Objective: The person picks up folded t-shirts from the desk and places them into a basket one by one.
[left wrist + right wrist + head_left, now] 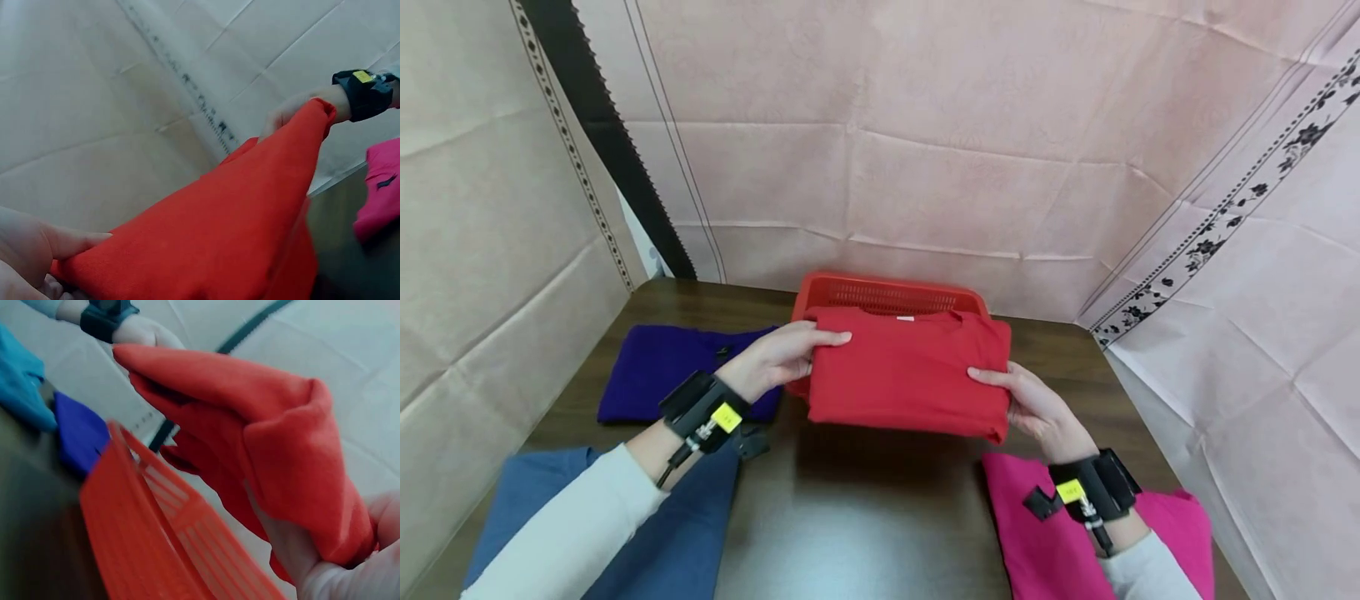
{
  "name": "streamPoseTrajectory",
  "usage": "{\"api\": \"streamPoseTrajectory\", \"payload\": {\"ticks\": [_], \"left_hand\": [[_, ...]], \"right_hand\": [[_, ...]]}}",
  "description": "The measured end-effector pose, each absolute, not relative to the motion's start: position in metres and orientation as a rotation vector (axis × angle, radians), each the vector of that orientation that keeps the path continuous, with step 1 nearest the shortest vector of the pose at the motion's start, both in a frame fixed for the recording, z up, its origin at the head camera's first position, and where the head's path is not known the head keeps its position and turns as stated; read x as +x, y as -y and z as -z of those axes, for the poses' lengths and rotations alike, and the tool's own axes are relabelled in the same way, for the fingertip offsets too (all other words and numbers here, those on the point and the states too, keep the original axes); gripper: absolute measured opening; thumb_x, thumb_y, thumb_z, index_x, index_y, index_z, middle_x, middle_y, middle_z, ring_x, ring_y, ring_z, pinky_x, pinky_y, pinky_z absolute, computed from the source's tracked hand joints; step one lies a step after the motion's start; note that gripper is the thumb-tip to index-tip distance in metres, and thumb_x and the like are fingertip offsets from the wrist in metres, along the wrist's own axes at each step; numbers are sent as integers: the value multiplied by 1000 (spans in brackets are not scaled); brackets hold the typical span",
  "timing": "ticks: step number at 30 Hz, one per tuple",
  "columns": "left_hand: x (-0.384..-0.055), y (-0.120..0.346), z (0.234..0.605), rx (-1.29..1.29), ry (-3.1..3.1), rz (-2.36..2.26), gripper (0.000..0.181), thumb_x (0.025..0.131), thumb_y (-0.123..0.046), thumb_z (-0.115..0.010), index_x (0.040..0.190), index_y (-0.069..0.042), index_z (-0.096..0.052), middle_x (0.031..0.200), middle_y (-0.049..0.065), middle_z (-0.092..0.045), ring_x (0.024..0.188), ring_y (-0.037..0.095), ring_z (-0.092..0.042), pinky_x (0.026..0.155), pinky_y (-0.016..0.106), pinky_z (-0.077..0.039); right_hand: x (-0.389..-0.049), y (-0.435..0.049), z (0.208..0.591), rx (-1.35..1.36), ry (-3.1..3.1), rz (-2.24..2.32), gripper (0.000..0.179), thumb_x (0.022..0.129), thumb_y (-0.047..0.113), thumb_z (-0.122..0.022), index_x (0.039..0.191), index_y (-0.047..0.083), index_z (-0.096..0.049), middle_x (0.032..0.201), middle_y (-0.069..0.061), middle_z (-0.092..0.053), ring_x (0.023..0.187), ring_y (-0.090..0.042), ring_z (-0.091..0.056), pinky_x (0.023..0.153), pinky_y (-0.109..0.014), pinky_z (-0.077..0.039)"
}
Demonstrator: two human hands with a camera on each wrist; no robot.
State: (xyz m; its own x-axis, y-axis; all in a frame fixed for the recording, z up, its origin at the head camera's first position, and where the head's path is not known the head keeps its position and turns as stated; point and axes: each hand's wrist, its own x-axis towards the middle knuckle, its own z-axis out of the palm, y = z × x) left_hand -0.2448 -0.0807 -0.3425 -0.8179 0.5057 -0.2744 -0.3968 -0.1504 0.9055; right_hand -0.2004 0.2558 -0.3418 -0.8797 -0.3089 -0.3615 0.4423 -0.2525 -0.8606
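Note:
Between my two hands a folded red T-shirt (910, 375) is held up over the near side of a red plastic basket (891, 292). My left hand (786, 354) grips its left edge, thumb on top. At the opposite edge my right hand (1033, 404) holds it the same way, with the thumb over the cloth and the fingers beneath. In the right wrist view the shirt (294, 450) is raised above the basket's slatted wall (144, 531). Most of the basket's inside is hidden behind the shirt in the head view.
Folded purple cloth (658, 375) lies left of the basket, and folded blue cloth (685, 517) sits nearer on the left. Folded pink cloth (1030, 525) lies at the near right. All are on a dark wooden table (850, 517), with pale patterned sheets (925, 167) hanging around it.

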Motion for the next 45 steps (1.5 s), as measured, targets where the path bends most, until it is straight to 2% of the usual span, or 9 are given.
{"api": "streamPoseTrajectory", "payload": {"ticks": [11, 21, 26, 29, 34, 36, 39, 42, 45], "left_hand": [[-312, 72, 363, -117, -1655, -1939, 41, 87, -21, -62, 123, -7, -46, 108, 5, -58, 98, 21, -58, 77, 30, -52], [-336, 53, 399, -276, -1725, -1833, 22, 89, -10, -57, 109, -8, -46, 109, 6, -52, 99, 22, -53, 92, 38, -44], [-331, 46, 412, -332, -1828, -1716, 45, 88, -4, -54, 128, -4, -35, 124, 12, -39, 106, 25, -44, 100, 41, -41], [-327, 47, 414, -234, -1960, -1583, 54, 89, -4, -51, 137, -2, -27, 128, 16, -36, 106, 27, -41, 102, 45, -39], [-318, 51, 403, 46, -2287, -1261, 30, 91, -10, -50, 116, 2, -41, 106, 15, -46, 96, 28, -48, 91, 46, -49], [-313, 49, 395, 221, -2518, -1003, 20, 91, -14, -51, 102, 2, -49, 93, 13, -51, 86, 26, -54, 79, 41, -54], [-306, 42, 384, 405, -2885, -603, 27, 90, -21, -55, 96, 5, -54, 85, 16, -54, 75, 28, -58, 67, 39, -56], [-303, 34, 379, 531, -3000, -415, 47, 87, -27, -61, 120, 4, -50, 110, 26, -52, 96, 35, -55, 79, 45, -54], [-303, 29, 380, 619, -2811, -250, 69, 85, -35, -63, 143, -11, -33, 143, 27, -30, 127, 43, -31, 100, 57, -38]], "right_hand": [[-270, -254, 365, 343, -1543, 2101, 62, 84, 15, -65, 134, 21, -29, 120, -4, -50, 106, -20, -54, 80, -33, -55], [-305, -245, 402, 503, -1701, 1904, 55, 86, 13, -61, 135, 17, -36, 119, -3, -52, 107, -22, -52, 89, -37, -48], [-306, -245, 412, 466, -1863, 1775, 79, 86, 4, -58, 150, 14, -11, 131, -9, -41, 105, -21, -49, 87, -33, -46], [-305, -245, 412, 393, -2005, 1669, 79, 86, 5, -58, 149, 10, -11, 136, -14, -38, 103, -23, -48, 82, -29, -46], [-298, -244, 406, 199, -2329, 1425, 83, 88, 11, -58, 149, 6, -2, 150, -18, -20, 124, -30, -31, 108, -46, -31], [-293, -242, 403, 89, -2539, 1210, 88, 88, 18, -59, 149, 6, 4, 153, -20, -15, 130, -33, -25, 111, -51, -25], [-287, -237, 399, -98, -2834, 818, 86, 87, 24, -61, 150, 10, -4, 153, -22, -14, 133, -35, -22, 105, -53, -34], [-285, -232, 397, -328, -2927, 533, 78, 85, 25, -64, 149, 17, -21, 153, -21, -15, 134, -37, -21, 93, -51, -46], [-287, -231, 400, -517, -2793, 392, 72, 84, 25, -65, 147, 26, -29, 154, -20, -11, 136, -39, -16, 87, -47, -51]]}}
